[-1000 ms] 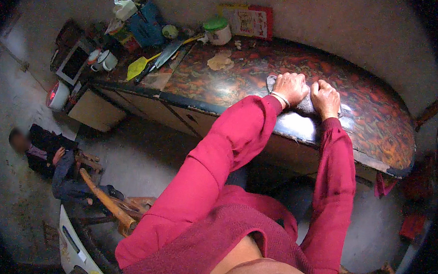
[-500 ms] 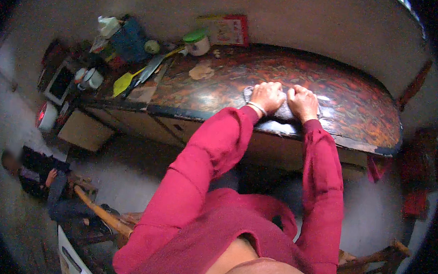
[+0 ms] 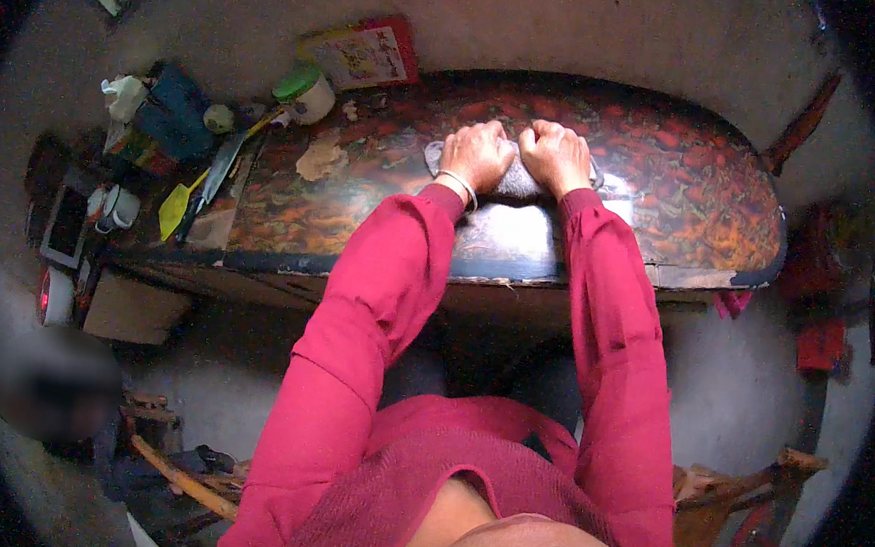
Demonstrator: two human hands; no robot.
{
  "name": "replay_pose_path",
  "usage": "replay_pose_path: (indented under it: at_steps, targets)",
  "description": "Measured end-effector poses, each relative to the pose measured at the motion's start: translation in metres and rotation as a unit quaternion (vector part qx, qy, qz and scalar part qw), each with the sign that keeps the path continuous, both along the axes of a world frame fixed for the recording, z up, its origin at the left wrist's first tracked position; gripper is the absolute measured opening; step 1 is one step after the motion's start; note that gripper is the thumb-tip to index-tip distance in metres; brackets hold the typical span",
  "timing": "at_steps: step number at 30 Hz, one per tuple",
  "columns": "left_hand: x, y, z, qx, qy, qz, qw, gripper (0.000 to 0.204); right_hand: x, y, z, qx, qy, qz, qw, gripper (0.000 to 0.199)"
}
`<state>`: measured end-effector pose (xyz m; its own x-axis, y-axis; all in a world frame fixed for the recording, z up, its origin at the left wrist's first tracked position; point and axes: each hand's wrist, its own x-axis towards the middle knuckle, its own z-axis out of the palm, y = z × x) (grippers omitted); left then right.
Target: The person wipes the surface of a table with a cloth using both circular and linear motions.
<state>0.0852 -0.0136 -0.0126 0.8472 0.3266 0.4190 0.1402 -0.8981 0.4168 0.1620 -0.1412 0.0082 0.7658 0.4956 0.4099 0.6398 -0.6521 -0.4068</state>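
A grey cloth [image 3: 519, 182] lies bunched on the glossy, orange-and-dark patterned tabletop [image 3: 373, 184]. My left hand [image 3: 478, 156], with a pale bangle [image 3: 460, 183] at the wrist, presses on it with curled fingers. Close beside it, my right hand [image 3: 557, 154] is also closed on the cloth. Parts of the cloth show between the hands and at their outer sides; the rest is hidden under them. Both arms reach forward in red sleeves.
Toward the left end are a yellow fly swatter [image 3: 175, 209], a green-lidded tub [image 3: 306, 93], a blue container [image 3: 176, 117] and a white mug [image 3: 118, 209]. A colourful printed sheet [image 3: 363, 53] leans at the back. Another person [image 3: 58, 386] is at lower left, beside wooden furniture [image 3: 184, 479].
Both hands and the cloth have moved away from the table's front edge, toward the wall. The view has shifted, and the other person's head appears larger at the left.
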Motion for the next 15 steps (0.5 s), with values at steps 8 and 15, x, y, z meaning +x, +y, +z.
replay_pose_path:
  at_steps: [8, 15]
  targets:
    - [0.008, 0.001, 0.002, 0.003, 0.0, 0.014, 1.0, 0.028, 0.015, 0.007, -0.013, 0.007, -0.019, -0.008, 1.0, 0.032]
    - [-0.019, -0.013, -0.003, 0.017, -0.019, 0.02, 0.999, 0.025, -0.011, -0.01, -0.017, 0.017, -0.045, 0.006, 0.999, 0.031]
